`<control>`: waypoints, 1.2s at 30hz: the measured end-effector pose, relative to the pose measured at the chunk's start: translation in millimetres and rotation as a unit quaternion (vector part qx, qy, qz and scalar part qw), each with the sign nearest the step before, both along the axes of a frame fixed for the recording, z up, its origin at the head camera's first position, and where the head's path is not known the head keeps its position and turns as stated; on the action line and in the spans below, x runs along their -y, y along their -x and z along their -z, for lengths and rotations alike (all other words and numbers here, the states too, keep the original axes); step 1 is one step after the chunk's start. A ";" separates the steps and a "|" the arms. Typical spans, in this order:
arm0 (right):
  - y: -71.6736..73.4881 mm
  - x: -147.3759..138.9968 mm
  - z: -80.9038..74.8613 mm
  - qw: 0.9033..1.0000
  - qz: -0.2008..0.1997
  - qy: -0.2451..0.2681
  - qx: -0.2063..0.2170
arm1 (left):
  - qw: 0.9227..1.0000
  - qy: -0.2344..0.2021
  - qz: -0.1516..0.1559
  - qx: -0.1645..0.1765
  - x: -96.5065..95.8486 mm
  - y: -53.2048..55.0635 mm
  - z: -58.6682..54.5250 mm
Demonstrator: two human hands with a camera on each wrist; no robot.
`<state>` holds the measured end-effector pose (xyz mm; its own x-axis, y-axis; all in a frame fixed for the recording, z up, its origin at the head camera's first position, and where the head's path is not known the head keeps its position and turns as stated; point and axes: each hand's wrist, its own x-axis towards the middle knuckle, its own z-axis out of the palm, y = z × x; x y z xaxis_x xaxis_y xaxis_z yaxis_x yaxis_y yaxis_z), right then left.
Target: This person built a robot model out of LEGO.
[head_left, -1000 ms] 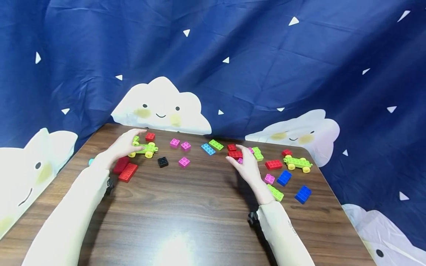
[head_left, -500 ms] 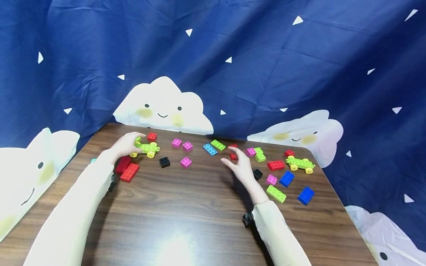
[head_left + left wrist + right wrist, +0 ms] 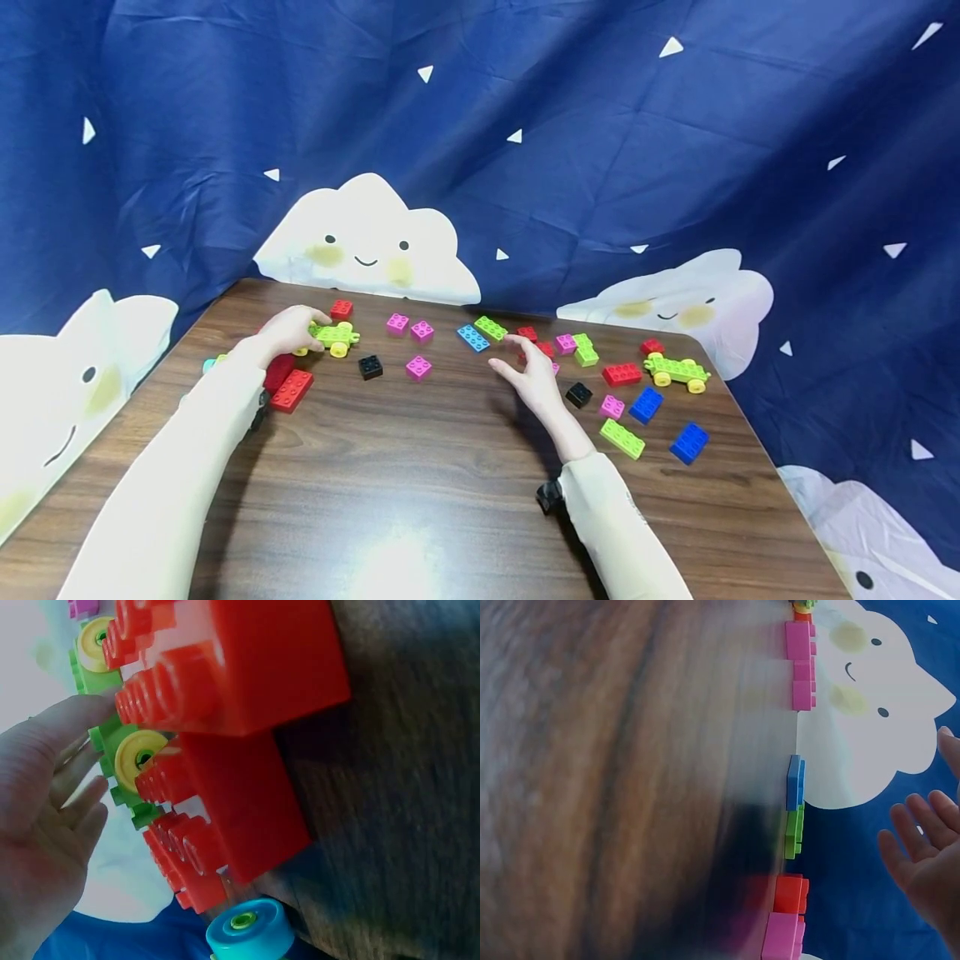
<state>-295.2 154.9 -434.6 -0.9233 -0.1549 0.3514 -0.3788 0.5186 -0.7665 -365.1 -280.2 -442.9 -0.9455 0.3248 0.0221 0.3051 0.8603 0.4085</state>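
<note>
My left hand [image 3: 287, 331] reaches over the rear of a green toy car base [image 3: 335, 336] with yellow wheels, thumb on the near side and fingers across it. In the left wrist view, the thumb and loosely bent fingers of that hand [image 3: 45, 776] overlap the car base. Two red bricks lie by the wrist, the nearer red brick [image 3: 291, 391] with its studs up. My right hand [image 3: 537, 382] hovers with thumb and fingers spread, holding nothing. Behind it sits a partly hidden red brick [image 3: 545, 350]; a black brick [image 3: 579, 395] lies to its right.
A blue plate [image 3: 473, 337], a green plate [image 3: 491, 327] and several pink bricks, including one pink brick [image 3: 418, 367], lie across the middle. At right stand a second green car base [image 3: 677, 371], a red brick [image 3: 622, 374] and blue bricks. A patterned curtain [image 3: 480, 150] hangs behind the table.
My left hand has come down lower around the car base, thumb and fingers drawing closer to it. The right hand has drifted left, uncovering the black brick.
</note>
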 end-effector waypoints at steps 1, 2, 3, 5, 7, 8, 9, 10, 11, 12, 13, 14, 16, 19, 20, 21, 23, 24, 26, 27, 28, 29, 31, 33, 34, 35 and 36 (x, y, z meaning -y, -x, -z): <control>-0.3 0.3 0.3 1.000 0.001 -0.004 0.000 | 1.000 0.004 -0.001 0.002 -0.6 0.4 0.6; -0.4 0.4 0.8 1.000 0.001 -0.006 -0.001 | 1.000 0.006 -0.003 0.004 -1.2 0.5 1.2; -0.7 0.7 1.0 1.000 0.001 -0.008 -0.003 | 1.000 0.007 -0.001 0.001 -1.4 0.6 2.0; -1.3 0.8 0.9 1.000 0.000 -0.009 -0.005 | 1.000 0.009 0.000 -0.004 -2.1 0.0 2.7; -1.4 0.3 1.0 1.000 -0.002 -0.009 -0.006 | 1.000 0.011 0.000 -0.006 -2.4 -0.4 2.8; -1.4 -0.1 0.9 1.000 -0.003 -0.006 -0.006 | 1.000 0.013 0.001 -0.009 -2.5 -0.6 2.8; -1.4 -0.5 0.7 1.000 -0.005 -0.004 -0.006 | 1.000 0.015 0.002 -0.012 -2.6 -0.8 2.6; -1.4 -0.9 0.6 1.000 -0.007 -0.002 -0.005 | 1.000 0.015 0.003 -0.013 -2.6 -0.7 2.8; -1.2 -1.3 0.6 1.000 -0.009 -0.001 -0.005 | 1.000 0.013 0.004 -0.013 -2.5 -0.7 2.7; -1.0 -1.6 0.6 1.000 -0.009 -0.001 -0.006 | 1.000 0.013 0.005 -0.015 -2.5 -0.8 2.4; -1.0 -1.7 0.5 1.000 -0.011 0.000 -0.006 | 1.000 0.014 0.007 -0.017 -2.3 -0.7 2.1; -0.9 -1.9 0.5 1.000 -0.012 0.001 -0.007 | 1.000 0.012 0.006 -0.017 -2.4 -0.5 2.0; -1.1 -1.8 0.2 1.000 -0.013 -0.001 -0.009 | 1.000 0.010 0.005 -0.015 -2.5 -0.2 1.3; -1.7 -1.4 -0.1 1.000 -0.011 -0.008 -0.012 | 1.000 0.012 0.000 -0.014 -3.5 -1.2 -1.7; -1.6 -1.3 0.1 1.000 -0.010 -0.011 -0.013 | 1.000 0.011 -0.002 -0.013 -4.2 -1.4 -2.7; -1.6 -1.1 0.1 1.000 -0.009 -0.013 -0.014 | 1.000 0.011 -0.003 -0.016 -4.9 -1.5 -4.0; -1.7 -0.4 0.0 1.000 -0.008 -0.014 -0.016 | 1.000 0.009 -0.005 -0.025 -6.6 -2.5 -7.0; -1.5 -0.1 0.0 1.000 -0.008 -0.015 -0.018 | 0.999 0.007 -0.004 -0.032 -7.6 -2.8 -8.4; -1.1 0.2 0.1 1.000 -0.009 -0.013 -0.021 | 0.999 0.002 -0.001 -0.045 -10.0 -3.6 -11.6; -1.6 0.5 -0.8 1.000 -0.010 -0.012 -0.021 | 0.999 -0.001 0.002 -0.051 -11.4 -4.4 -13.4; -2.2 0.8 -1.7 1.000 -0.012 -0.012 -0.022 | 0.998 -0.004 0.002 -0.056 -12.9 -5.4 -15.0; -2.4 1.1 -2.4 1.000 -0.013 -0.012 -0.022 | 0.998 -0.007 0.003 -0.060 -14.7 -6.2 -16.6; -3.8 2.0 -4.9 1.000 -0.015 -0.013 -0.021 | 0.998 -0.018 0.004 -0.065 -18.6 -8.6 -19.7; -5.4 3.4 -8.1 1.000 -0.016 -0.013 -0.021 | 0.997 -0.033 0.005 -0.069 -23.4 -11.0 -22.8; -5.8 4.3 -9.2 1.000 -0.017 -0.011 -0.021 | 0.997 -0.043 0.003 -0.069 -25.9 -12.0 -24.1; -6.2 5.2 -10.6 1.000 -0.019 -0.009 -0.023 | 0.996 -0.054 0.003 -0.069 -28.4 -13.1 -25.6; -6.6 6.2 -11.9 0.999 -0.021 -0.008 -0.025 | 0.995 -0.066 0.003 -0.069 -31.0 -14.6 -27.2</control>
